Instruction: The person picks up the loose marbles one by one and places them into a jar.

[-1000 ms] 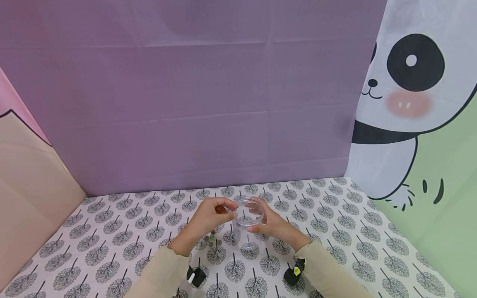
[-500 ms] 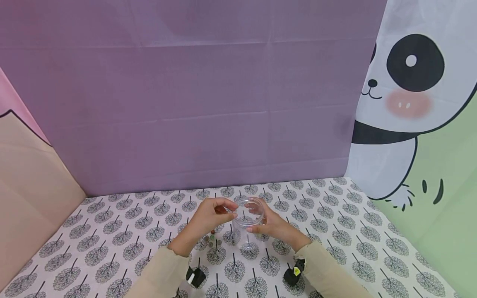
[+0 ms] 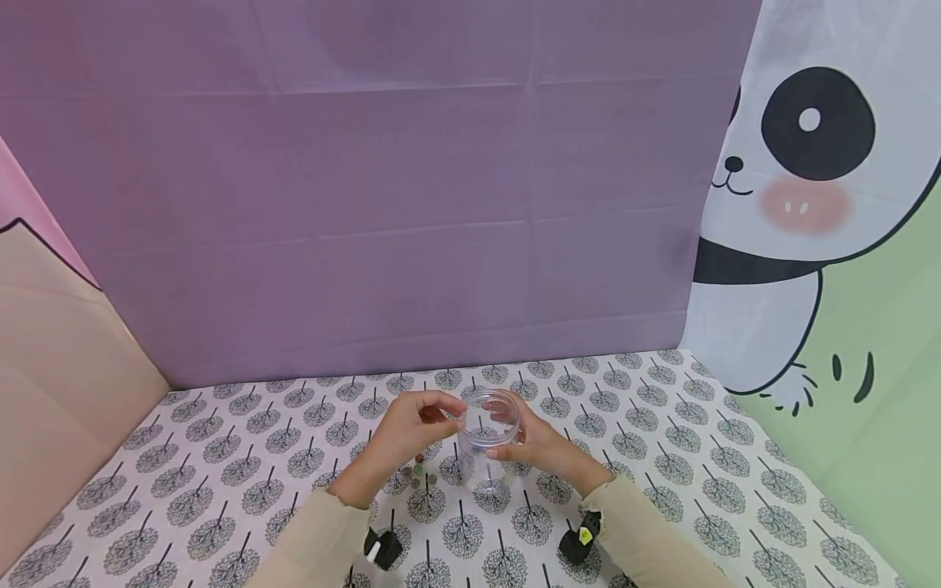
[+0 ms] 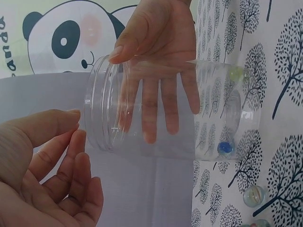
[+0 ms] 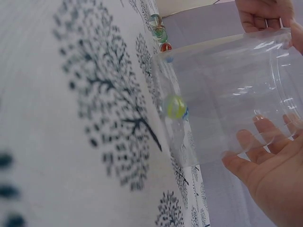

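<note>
A clear open-topped jar stands upright on the tree-print cloth. My right hand holds it near the top, thumb on the near side and fingers round the far side. My left hand is at the left of the jar's mouth, thumb and forefinger tips close together beside the rim, with no thing visible between them. Inside, near the bottom, are a yellow marble and a blue marble. Several loose marbles lie on the cloth left of the jar, partly under my left wrist.
The patterned cloth covers the table. A purple curtain hangs behind it, and a panda-print sheet is at the right. Black wrist devices sit below both sleeves.
My left hand has shifted very slightly left, and the jar with it by a hair. A faint bluish patch now shows in the jar's upper part. My right hand keeps its hold.
</note>
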The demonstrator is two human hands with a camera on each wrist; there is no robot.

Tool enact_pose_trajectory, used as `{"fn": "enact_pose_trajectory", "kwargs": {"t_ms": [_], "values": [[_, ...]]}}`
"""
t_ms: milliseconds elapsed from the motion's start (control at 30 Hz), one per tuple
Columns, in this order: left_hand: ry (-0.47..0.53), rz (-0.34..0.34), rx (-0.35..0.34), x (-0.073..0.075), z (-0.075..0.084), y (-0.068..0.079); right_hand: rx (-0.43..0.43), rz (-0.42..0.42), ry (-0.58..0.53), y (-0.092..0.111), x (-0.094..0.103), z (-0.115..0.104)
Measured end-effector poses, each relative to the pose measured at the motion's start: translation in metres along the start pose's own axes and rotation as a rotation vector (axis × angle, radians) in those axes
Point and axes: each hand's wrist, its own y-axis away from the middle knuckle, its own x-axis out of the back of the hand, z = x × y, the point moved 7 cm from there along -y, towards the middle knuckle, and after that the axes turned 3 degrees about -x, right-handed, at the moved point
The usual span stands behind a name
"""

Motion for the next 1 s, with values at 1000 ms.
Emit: {"fn": "enact_pose_trajectory", "kwargs": {"t_ms": [1000], "values": [[-0.027, 0.009, -0.038, 0.018, -0.011, 0.008, -0.03, 0.013, 0.025, 0.0, 0.001, 0.003]]}}
